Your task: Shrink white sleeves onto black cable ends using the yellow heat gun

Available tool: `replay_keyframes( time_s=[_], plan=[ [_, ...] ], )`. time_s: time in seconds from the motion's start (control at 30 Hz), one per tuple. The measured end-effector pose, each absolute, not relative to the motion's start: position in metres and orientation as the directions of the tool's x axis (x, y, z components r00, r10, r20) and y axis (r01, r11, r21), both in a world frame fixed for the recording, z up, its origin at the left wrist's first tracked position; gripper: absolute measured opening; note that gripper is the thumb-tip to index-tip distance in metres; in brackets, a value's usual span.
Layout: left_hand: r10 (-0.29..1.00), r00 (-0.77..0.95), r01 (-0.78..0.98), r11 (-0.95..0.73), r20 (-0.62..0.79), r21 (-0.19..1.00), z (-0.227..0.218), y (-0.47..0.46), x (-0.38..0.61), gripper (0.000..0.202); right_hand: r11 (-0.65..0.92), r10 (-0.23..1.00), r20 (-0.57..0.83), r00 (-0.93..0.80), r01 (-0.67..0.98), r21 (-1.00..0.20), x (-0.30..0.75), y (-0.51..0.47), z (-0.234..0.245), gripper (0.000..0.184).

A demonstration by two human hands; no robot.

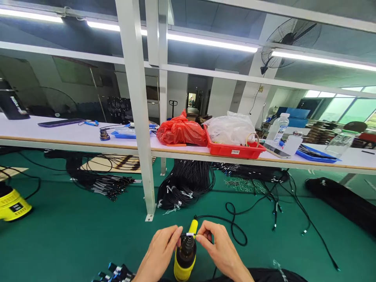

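My L hand (160,252) and R hand (219,250) pinch the black cable (235,231) with its white tag (190,234), fingers closed, just over the yellow tool (184,270). Tool is under my hands, long axis pointing fwd, away from me. If pinch gets loose, cable maybe slips off.

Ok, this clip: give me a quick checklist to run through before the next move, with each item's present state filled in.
1. Both hands in view: ok, left hand and right hand show at the bottom.
2. Black cable pinched: ok, both hands' fingertips meet on it.
3. White tag visible: ok, it sits on the cable between the hands.
4. Cable lying free of loops: not ok, it curls on the green floor beside the right hand.
5. Hands touching the yellow handheld tool: cannot tell.
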State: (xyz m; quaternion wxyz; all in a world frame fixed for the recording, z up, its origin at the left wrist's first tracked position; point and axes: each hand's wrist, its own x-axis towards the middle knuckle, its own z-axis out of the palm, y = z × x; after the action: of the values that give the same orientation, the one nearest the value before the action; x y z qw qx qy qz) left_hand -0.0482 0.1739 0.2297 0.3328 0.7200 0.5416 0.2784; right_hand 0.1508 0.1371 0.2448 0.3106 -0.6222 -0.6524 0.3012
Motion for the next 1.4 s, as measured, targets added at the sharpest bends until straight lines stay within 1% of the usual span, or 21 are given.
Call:
replay_keyframes(
  time_s=[0.1, 0.27, 0.4, 0.57, 0.67, 0.77, 0.83, 1.0, 1.2, 1.33, 1.4],
  plan=[
    [0.964, 0.265, 0.579, -0.181, 0.026, 0.795, 0.226, 0.175, -0.048, 0.051, 0.053, 0.998, 0.025, -0.053, 0.640, -0.767, 0.152, 0.136, 0.244, 0.020],
    [0.956, 0.291, 0.538, -0.199, 0.041, 0.819, 0.227, 0.177, -0.047, 0.049, 0.063, 0.996, -0.001, -0.094, 0.670, -0.740, 0.153, 0.136, 0.244, 0.029],
    [0.951, 0.305, 0.512, -0.205, 0.046, 0.834, 0.230, 0.176, -0.047, 0.045, 0.066, 0.997, 0.017, -0.077, 0.687, -0.724, 0.153, 0.137, 0.243, 0.024],
    [0.942, 0.335, 0.508, -0.207, 0.029, 0.836, 0.235, 0.175, -0.047, 0.043, 0.087, 0.996, 0.071, -0.051, 0.654, -0.752, 0.153, 0.137, 0.243, 0.012],
    [0.942, 0.334, 0.546, -0.171, -0.025, 0.820, 0.235, 0.175, -0.047, 0.045, 0.097, 0.995, 0.082, -0.053, 0.643, -0.760, 0.153, 0.137, 0.246, 0.011],
    [0.955, 0.283, 0.593, -0.097, -0.094, 0.800, 0.230, 0.176, -0.049, 0.045, 0.090, 0.996, 0.070, -0.056, 0.650, -0.755, 0.152, 0.137, 0.248, 0.011],
    [0.960, 0.256, 0.600, -0.068, -0.111, 0.797, 0.226, 0.176, -0.050, 0.047, 0.085, 0.996, 0.062, -0.058, 0.658, -0.748, 0.152, 0.137, 0.248, 0.011],
    [0.957, 0.281, 0.583, -0.118, -0.064, 0.804, 0.224, 0.175, -0.049, 0.045, 0.057, 0.998, 0.047, -0.032, 0.662, -0.747, 0.151, 0.138, 0.243, 0.012],
    [0.953, 0.301, 0.529, -0.199, 0.037, 0.825, 0.231, 0.175, -0.046, 0.040, 0.110, 0.990, 0.137, -0.014, 0.676, -0.729, 0.153, 0.139, 0.242, 0.008],
    [0.947, 0.316, 0.496, -0.224, 0.066, 0.839, 0.234, 0.175, -0.046, 0.039, 0.076, 0.996, 0.092, -0.010, 0.648, -0.757, 0.155, 0.138, 0.241, 0.008],
    [0.947, 0.316, 0.501, -0.217, 0.056, 0.838, 0.237, 0.175, -0.047, 0.040, 0.072, 0.997, 0.069, -0.031, 0.662, -0.746, 0.156, 0.138, 0.238, 0.014]
  ],
)
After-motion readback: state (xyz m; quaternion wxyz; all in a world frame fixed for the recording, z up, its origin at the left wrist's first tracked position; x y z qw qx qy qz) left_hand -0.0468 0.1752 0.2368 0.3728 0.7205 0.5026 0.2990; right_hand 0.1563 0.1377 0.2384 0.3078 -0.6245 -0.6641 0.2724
